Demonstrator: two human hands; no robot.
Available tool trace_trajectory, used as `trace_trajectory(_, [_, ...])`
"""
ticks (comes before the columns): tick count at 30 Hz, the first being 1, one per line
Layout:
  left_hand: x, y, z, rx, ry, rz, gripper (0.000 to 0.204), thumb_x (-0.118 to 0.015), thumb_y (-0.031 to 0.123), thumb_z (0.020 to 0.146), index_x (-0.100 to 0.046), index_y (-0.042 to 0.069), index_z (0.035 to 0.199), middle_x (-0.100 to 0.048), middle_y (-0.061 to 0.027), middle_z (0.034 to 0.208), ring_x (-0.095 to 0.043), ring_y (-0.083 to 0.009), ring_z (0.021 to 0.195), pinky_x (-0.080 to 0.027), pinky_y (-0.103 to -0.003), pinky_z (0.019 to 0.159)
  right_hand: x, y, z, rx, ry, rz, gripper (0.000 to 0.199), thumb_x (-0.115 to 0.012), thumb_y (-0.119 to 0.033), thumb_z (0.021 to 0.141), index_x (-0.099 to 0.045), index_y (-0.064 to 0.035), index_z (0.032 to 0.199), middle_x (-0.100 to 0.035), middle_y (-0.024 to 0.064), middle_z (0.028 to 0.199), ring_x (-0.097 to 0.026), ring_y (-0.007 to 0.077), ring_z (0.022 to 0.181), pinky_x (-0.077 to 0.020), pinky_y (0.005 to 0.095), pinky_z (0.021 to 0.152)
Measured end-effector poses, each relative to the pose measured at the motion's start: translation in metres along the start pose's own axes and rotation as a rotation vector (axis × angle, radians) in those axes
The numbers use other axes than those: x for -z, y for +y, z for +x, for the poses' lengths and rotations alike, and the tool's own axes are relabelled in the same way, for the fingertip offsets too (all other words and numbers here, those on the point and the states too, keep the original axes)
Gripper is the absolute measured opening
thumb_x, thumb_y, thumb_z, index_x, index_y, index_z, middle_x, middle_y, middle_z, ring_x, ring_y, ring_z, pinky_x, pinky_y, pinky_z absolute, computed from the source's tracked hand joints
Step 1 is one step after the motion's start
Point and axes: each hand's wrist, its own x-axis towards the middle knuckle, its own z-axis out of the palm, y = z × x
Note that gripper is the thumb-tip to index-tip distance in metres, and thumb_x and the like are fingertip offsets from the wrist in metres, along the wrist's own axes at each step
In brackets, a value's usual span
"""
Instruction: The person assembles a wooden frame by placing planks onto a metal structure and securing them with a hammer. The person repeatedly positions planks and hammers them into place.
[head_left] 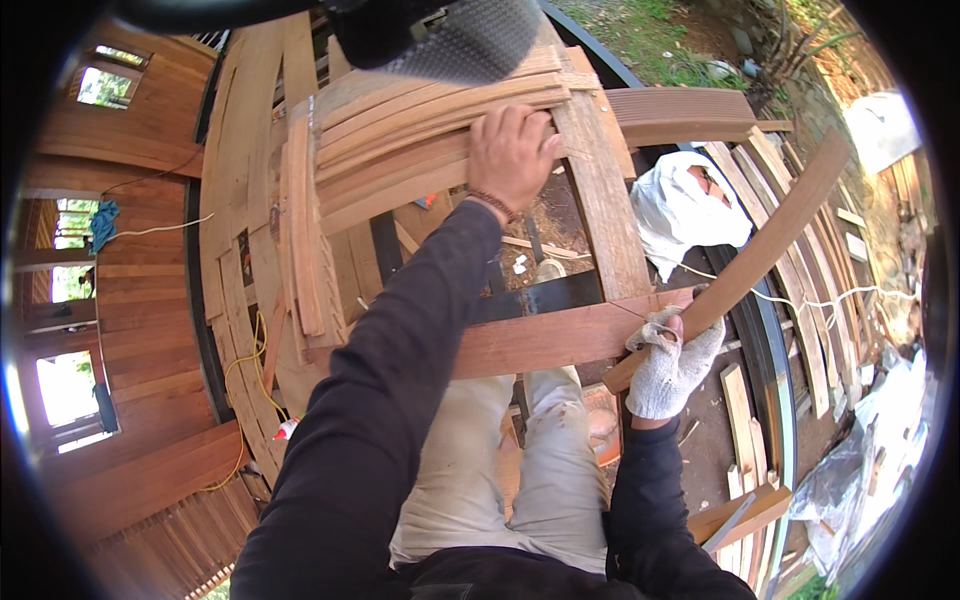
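My bare left hand (512,155), with a beaded bracelet at its wrist, reaches up to a stack of thin wooden slats (400,135). It lies on the slats near their right end, fingers slightly bent and apart, the fingertips touching the wood. A white knitted glove covers my right hand (678,365). That hand is closed around a long wooden strip (775,235), which slants up to the right, its lower end just left of the glove. Under the strip lies a reddish crosswise board (540,342), which runs in front of my legs; the glove is beside its right end.
A white plastic bag (690,215) sits right of the frame of planks (605,215). Cords run along both sides, and a red-and-white bottle tip (286,430) shows at left. Long boards (800,270) and clear plastic sheeting (870,460) lie at right. A wooden wall (150,330) stands left.
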Motion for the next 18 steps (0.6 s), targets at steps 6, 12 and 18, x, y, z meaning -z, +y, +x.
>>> trace_trajectory(6, [0.022,-0.013,-0.004,0.154,-0.421,-0.167,0.051,-0.078,0.048,0.09,-0.072,0.006,0.119,-0.073,-0.0155,0.113,-0.066,-0.0363,0.111,-0.051,-0.047,0.095,0.001,0.001,0.001,-0.01,0.014,0.058,0.053,-0.056,0.0,0.105,-0.032,-0.0121,0.151,-0.054,0.0081,0.1,-0.057,0.0129,0.077,-0.0529,0.028,0.065])
trace_trajectory(12, [0.036,-0.013,0.032,0.234,-0.747,-0.153,0.064,-0.08,0.05,0.09,-0.07,0.001,0.13,-0.073,-0.0261,0.122,-0.069,-0.0408,0.117,-0.054,-0.045,0.103,0.002,0.001,-0.001,-0.026,0.012,0.087,0.051,-0.057,-0.001,0.106,-0.033,-0.0109,0.15,-0.055,0.0083,0.1,-0.057,0.0133,0.075,-0.0527,0.0281,0.063])
trace_trajectory(18, [0.044,-0.002,0.034,0.244,-0.808,-0.072,0.061,-0.079,0.049,0.09,-0.071,0.004,0.131,-0.074,-0.0245,0.12,-0.07,-0.0397,0.115,-0.055,-0.047,0.099,0.0,0.0,-0.008,-0.002,0.035,0.03,0.051,-0.058,-0.001,0.105,-0.033,-0.0092,0.149,-0.057,0.0095,0.101,-0.058,0.0139,0.075,-0.053,0.0289,0.064])
